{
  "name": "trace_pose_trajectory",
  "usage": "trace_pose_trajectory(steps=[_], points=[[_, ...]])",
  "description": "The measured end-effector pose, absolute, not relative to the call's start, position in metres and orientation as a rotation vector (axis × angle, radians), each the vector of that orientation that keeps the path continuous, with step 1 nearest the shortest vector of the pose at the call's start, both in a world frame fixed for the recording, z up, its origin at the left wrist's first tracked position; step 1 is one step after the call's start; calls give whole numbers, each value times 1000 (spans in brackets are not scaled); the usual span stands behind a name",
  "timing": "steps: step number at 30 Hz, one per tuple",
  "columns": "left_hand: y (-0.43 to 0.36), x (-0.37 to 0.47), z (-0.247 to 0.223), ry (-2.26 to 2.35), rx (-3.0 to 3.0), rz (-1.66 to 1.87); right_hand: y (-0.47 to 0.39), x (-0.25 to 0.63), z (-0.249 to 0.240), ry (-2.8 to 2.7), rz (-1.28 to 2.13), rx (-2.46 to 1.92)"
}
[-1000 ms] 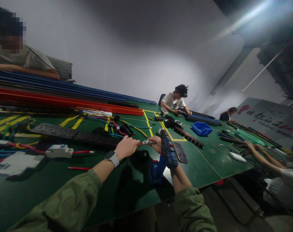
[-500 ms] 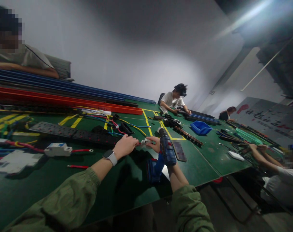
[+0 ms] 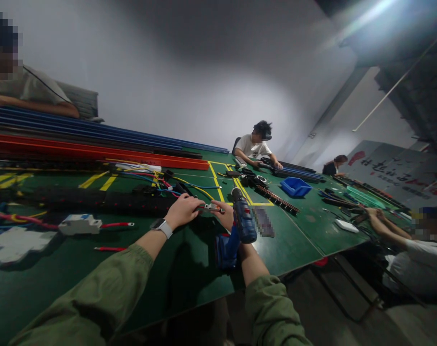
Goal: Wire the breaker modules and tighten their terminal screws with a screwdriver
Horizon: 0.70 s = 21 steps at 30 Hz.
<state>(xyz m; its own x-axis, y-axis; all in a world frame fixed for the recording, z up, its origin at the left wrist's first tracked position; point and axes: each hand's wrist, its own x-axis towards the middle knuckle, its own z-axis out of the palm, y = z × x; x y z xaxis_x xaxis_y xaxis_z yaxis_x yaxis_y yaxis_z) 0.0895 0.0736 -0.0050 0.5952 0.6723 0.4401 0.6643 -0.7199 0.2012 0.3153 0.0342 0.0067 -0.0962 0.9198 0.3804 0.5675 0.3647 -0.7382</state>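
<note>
My left hand [image 3: 184, 211], with a watch on its wrist, is closed in a pinch on a short red wire, mostly covered by the fingers. Close by on the right, my right hand [image 3: 224, 217] pinches a small whitish part [image 3: 213, 207]. A silvery wire end meets this part between the two hands; its details are too small to make out. A blue cordless drill [image 3: 245, 222] stands upright on its battery, in front of my right hand and wrist and partly hiding them. Beyond it lies a phone [image 3: 264, 222].
On the green table [image 3: 189, 288], a white circuit breaker [image 3: 79, 224] with red wires and a larger white module [image 3: 21, 245] lie left. Black socket strips [image 3: 131, 204], orange trunking [image 3: 95, 152] and a blue bin [image 3: 295, 187] are farther back. Co-workers sit around the table.
Both hands remain together at the small part, which has turned and sits slightly lower between the fingers. The whole view has shifted a little, moving the scene leftward.
</note>
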Motion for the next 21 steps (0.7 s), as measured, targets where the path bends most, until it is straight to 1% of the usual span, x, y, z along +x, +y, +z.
trace_pose_trajectory(steps=[9,16,21], points=[[65,112,-19,1255,2774,894,40,318,-4,-1777,545,-1283],[69,118,-34,1134,2723,775,34,314,-5,-1776,612,-1253],[84,119,-45,1141,2668,788,26,322,5,-1701,706,-1208]])
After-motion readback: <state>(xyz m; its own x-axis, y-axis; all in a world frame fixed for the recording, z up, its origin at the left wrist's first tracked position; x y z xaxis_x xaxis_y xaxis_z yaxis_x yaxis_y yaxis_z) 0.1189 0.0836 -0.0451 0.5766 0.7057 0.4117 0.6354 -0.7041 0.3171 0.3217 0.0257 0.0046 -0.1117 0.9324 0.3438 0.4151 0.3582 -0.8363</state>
